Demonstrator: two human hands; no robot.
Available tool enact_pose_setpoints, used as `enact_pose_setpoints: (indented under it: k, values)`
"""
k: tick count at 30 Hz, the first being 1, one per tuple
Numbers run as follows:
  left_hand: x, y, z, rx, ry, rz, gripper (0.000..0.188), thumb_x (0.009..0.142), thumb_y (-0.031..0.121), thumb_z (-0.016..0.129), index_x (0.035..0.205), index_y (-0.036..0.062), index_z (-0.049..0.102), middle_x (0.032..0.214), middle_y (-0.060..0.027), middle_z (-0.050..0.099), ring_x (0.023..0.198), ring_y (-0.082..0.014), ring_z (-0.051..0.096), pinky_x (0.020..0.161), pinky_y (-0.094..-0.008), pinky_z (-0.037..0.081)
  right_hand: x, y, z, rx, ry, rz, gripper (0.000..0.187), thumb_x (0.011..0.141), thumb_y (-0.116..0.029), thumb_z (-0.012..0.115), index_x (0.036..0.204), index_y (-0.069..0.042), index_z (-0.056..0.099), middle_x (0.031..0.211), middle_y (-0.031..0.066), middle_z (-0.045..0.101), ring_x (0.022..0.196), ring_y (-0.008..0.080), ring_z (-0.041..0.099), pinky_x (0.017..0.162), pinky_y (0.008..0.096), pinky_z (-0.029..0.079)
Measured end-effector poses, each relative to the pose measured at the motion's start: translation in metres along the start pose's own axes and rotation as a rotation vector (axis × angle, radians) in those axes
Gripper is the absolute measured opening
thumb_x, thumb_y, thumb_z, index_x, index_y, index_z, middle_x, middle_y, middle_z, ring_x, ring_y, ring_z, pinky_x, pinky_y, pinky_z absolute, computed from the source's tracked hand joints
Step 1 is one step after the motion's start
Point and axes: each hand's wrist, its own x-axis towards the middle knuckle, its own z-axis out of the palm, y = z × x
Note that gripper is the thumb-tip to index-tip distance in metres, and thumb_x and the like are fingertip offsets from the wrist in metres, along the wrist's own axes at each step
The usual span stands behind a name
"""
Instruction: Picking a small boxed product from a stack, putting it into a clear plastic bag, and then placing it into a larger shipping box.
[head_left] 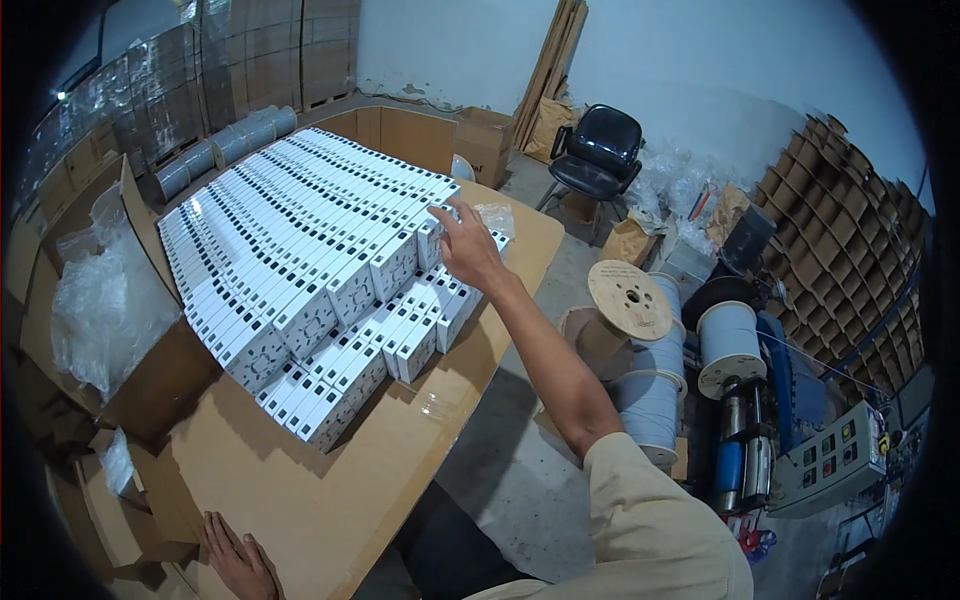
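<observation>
A large block of narrow white boxes [330,215] with rows of black square marks stands on a cardboard-covered table [250,460]. Its top layer is long, and a shorter lower row of white boxes [335,385] juts out along the near side. My right hand [468,242] reaches to the block's right end, palm down. Its fingers are apart and touch the end boxes at the top edge; no box is lifted in it. At the table's lower left, my left hand [238,560] lies flat with nothing in it, fingers stretched out.
Left of the table stand an open carton [150,375] with clear plastic bags [110,310] and a smaller carton [150,510]. Cable spools [640,400], a machine with a control box [830,460] and a black chair [600,150] are to the right. Wrapped cartons [230,60] line the back left.
</observation>
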Motion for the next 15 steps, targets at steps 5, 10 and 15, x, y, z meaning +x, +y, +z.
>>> enact_pose_setpoints:
  k: [5,10,15]
  values:
    - [-0.001,0.003,-0.004,-0.021,-0.001,-0.004,0.066,0.105,0.042,0.048,0.146,-0.0094,0.044,0.152,-0.0296,0.043,0.143,-0.0458,0.039,0.118,-0.0504,0.031,-0.015,0.008,0.004,0.047,0.031,0.019,0.048,0.085,0.002,0.065,0.132,-0.011,0.06,0.144,0.0221,0.046,0.128,0.0413,0.052,0.106,0.049,0.046]
    - [-0.001,0.004,-0.004,-0.068,0.006,-0.019,0.065,0.104,0.041,0.049,0.144,-0.0102,0.045,0.152,-0.0298,0.043,0.143,-0.046,0.038,0.119,-0.0507,0.03,-0.015,0.021,0.009,0.127,0.146,0.008,0.051,0.074,0.014,0.066,0.119,-0.01,0.061,0.137,0.02,0.05,0.121,0.0415,0.055,0.102,0.0461,0.048]
    - [-0.003,-0.002,0.01,-0.037,-0.036,-0.15,0.058,0.1,0.024,0.049,0.153,0.0007,0.039,0.159,-0.0171,0.038,0.148,-0.0389,0.03,0.122,-0.0496,0.022,-0.019,0.04,-0.002,0.106,-0.034,0.023,0.05,0.069,0.018,0.063,0.111,-0.009,0.06,0.122,0.0169,0.054,0.117,0.04,0.056,0.096,0.0456,0.05]
